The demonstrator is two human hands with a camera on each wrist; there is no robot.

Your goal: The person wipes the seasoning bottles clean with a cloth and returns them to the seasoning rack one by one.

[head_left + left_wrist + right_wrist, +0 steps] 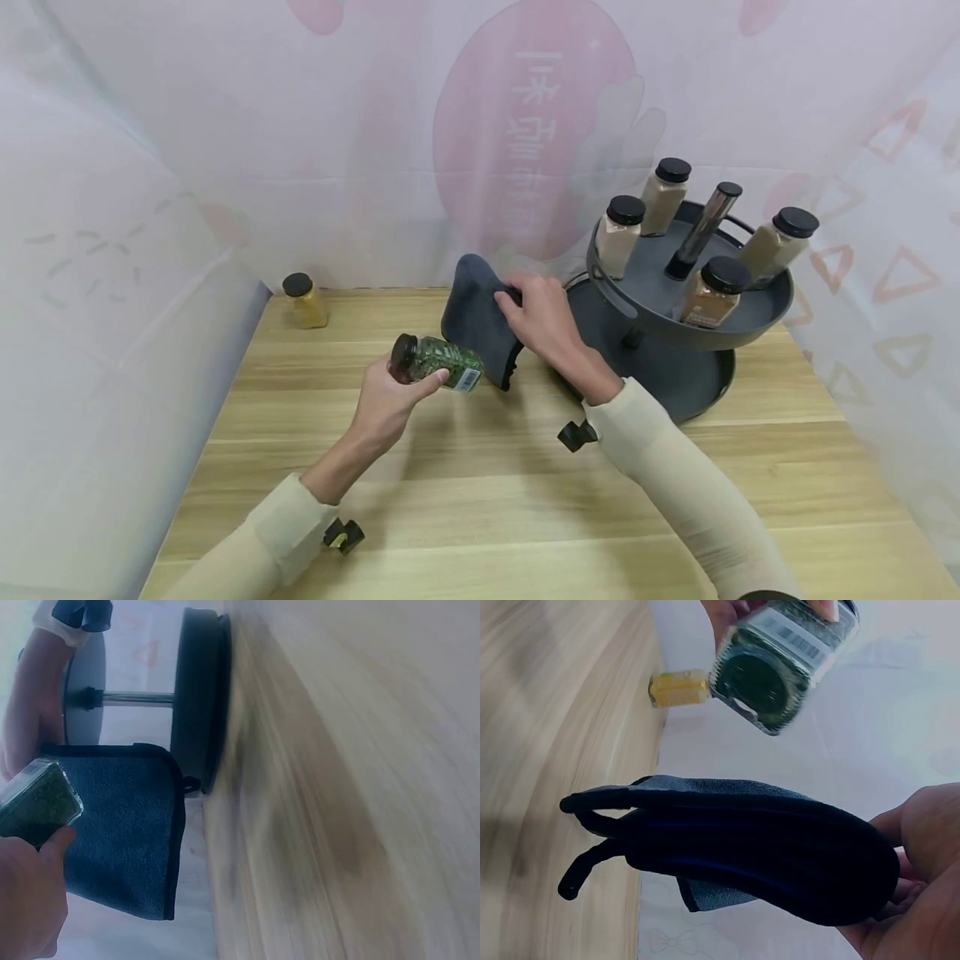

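Observation:
My left hand grips a clear spice jar of green flakes by its black-lid end. The jar is tilted on its side above the table, its base toward the cloth. From the top edge, my right hand pinches a dark grey-blue cloth that hangs down in folds. In the right wrist view the folded cloth runs out from the fingers, with the jar beside it. The left wrist view has the jar overlapping the cloth.
A two-tier dark rack stands at the right, with several black-lidded spice jars on its upper tray. A yellow spice jar stands at the table's back left. A printed white curtain hangs behind the wooden table.

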